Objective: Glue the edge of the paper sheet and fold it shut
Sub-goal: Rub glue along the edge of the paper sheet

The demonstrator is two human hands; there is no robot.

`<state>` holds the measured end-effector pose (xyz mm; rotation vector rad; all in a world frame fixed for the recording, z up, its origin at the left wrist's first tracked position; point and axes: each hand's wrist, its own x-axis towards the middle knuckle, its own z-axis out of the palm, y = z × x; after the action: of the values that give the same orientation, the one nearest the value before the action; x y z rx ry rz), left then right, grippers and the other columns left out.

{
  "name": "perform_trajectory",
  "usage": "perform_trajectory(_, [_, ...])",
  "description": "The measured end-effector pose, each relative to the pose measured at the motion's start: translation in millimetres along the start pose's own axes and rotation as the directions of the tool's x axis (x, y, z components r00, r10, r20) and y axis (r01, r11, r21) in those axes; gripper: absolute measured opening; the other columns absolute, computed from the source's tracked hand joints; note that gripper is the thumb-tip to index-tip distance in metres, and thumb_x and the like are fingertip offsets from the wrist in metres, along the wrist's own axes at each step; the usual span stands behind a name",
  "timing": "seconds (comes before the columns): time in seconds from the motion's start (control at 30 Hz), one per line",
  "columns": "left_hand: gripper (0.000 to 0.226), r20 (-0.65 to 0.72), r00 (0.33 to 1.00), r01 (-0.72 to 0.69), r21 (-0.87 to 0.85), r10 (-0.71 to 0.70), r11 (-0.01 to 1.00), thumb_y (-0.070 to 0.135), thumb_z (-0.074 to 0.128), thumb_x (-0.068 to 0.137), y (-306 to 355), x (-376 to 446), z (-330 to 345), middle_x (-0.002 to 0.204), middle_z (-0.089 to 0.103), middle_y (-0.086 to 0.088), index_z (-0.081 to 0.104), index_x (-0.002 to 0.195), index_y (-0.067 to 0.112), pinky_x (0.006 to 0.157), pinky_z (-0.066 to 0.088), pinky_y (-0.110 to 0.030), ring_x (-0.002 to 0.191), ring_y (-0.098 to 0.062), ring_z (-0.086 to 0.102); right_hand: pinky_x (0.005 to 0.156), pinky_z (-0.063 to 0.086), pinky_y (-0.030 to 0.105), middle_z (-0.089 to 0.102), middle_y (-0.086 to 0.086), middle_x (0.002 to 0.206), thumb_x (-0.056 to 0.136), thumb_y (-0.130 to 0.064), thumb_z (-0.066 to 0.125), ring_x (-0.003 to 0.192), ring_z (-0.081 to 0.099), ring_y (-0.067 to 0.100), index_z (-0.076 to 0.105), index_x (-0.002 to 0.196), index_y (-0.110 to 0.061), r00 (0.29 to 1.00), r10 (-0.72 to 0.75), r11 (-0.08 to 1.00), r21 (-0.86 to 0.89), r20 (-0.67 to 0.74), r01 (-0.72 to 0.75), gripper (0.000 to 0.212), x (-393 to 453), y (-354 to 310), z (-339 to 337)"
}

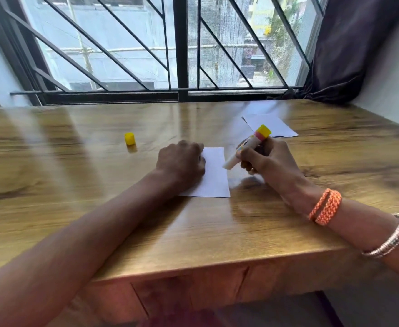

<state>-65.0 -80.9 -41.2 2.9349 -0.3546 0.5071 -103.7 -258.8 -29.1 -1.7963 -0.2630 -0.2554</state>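
Note:
A small white paper sheet lies flat near the middle of the wooden table. My left hand rests as a loose fist on the sheet's left part and holds it down. My right hand grips an uncapped glue stick with a yellow twist end. The stick is tilted, and its white tip touches the sheet's right edge. The stick's yellow cap stands alone on the table to the left.
A second white sheet lies farther back on the right. A barred window runs along the table's far edge and a dark curtain hangs at the right. My right wrist wears orange bands and a metal bangle.

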Motion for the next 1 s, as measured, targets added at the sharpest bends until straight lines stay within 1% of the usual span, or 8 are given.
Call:
perform_trajectory(0.1, [0.031,0.002,0.999,0.039,-0.078,-0.039,0.996,0.014,0.043,0.083,2.2,-1.9,-5.5,0.111,0.060,-0.016,0.059,0.110,0.010,0.071,0.037,-0.034,0.101,-0.038,0.056,0.057,0.047,0.022,0.060,-0.001,0.064,0.086,-0.010,0.061,0.054,0.055,0.004,0.060,0.083,-0.009,0.997,0.042,0.998,0.046,-0.061,-0.039,0.003,12.0,-2.3,1.4])
perform_trajectory(0.23, [0.044,-0.067,0.984,-0.178,-0.280,0.165,0.943,0.003,0.043,0.085,-11.9,4.0,-26.0,0.125,0.057,-0.009,0.052,0.126,0.012,0.092,0.043,-0.032,0.115,-0.027,0.053,0.057,0.045,0.024,0.059,-0.001,0.065,0.087,-0.011,0.061,0.054,0.055,0.005,0.059,0.086,-0.008,0.992,0.062,0.997,0.045,-0.110,-0.057,0.003,30.6,0.2,5.9])
perform_trajectory(0.3, [0.044,0.124,0.946,-0.244,-0.340,0.301,0.908,0.014,0.045,0.093,-23.4,5.0,-31.0,0.145,0.043,-0.002,0.044,0.137,0.019,0.106,0.028,-0.025,0.133,-0.018,0.039,0.053,0.044,0.023,0.059,0.001,0.065,0.087,-0.014,0.060,0.050,0.053,0.005,0.058,0.088,-0.009,0.987,0.089,0.996,0.034,-0.137,-0.085,0.006,42.4,4.0,8.5])
perform_trajectory(0.37, [0.047,0.392,0.866,-0.221,-0.259,0.311,0.940,0.032,0.040,0.096,-31.9,1.6,-27.1,0.155,0.025,0.008,0.031,0.143,0.030,0.114,0.017,-0.029,0.142,-0.013,0.023,0.052,0.043,0.024,0.059,0.003,0.065,0.086,-0.017,0.061,0.051,0.052,0.009,0.058,0.085,-0.011,0.979,0.124,0.992,0.037,-0.161,-0.119,0.006,54.9,7.8,11.6])
perform_trajectory(0.43, [0.048,0.436,0.857,-0.233,-0.149,0.275,0.961,0.039,0.036,0.096,-34.0,-3.4,-21.2,0.155,0.020,0.014,0.027,0.143,0.036,0.116,0.017,-0.033,0.143,-0.010,0.020,0.052,0.043,0.028,0.058,0.004,0.064,0.085,-0.018,0.061,0.052,0.050,0.013,0.057,0.079,-0.014,0.972,0.144,0.989,0.051,-0.185,-0.137,0.008,66.3,11.1,15.9])
perform_trajectory(0.6, [0.040,0.229,0.939,-0.266,0.001,0.258,0.964,0.042,0.036,0.094,-19.8,-11.1,-29.8,0.127,0.051,0.006,0.049,0.131,0.034,0.095,0.036,-0.036,0.124,-0.018,0.042,0.054,0.045,0.030,0.061,0.003,0.065,0.082,-0.021,0.062,0.053,0.052,0.014,0.058,0.077,-0.016,0.971,0.128,0.992,0.016,-0.201,-0.128,0.009,80.0,11.3,27.2])
perform_trajectory(0.8, [0.043,0.110,0.991,-0.105,0.302,0.075,0.947,0.044,0.031,0.094,-9.8,-23.7,-26.8,0.114,0.051,-0.013,0.054,0.109,0.011,0.079,0.035,-0.036,0.104,-0.033,0.055,0.064,0.046,0.038,0.063,0.001,0.060,0.073,-0.024,0.063,0.061,0.058,0.019,0.061,0.057,-0.020,0.978,0.062,0.996,-0.058,-0.198,-0.075,0.017,79.4,8.8,32.5])
perform_trajectory(1.0, [0.043,0.083,0.992,0.085,0.169,-0.100,0.982,0.046,0.040,0.088,-15.4,-16.2,-19.1,0.114,0.058,-0.013,0.041,0.112,0.011,0.071,0.032,-0.035,0.105,-0.032,0.056,0.064,0.046,0.033,0.065,0.003,0.072,0.078,-0.027,0.065,0.069,0.059,0.017,0.064,0.078,-0.010,0.994,-0.002,0.972,-0.234,-0.108,-0.023,0.017,82.0,12.5,23.8])
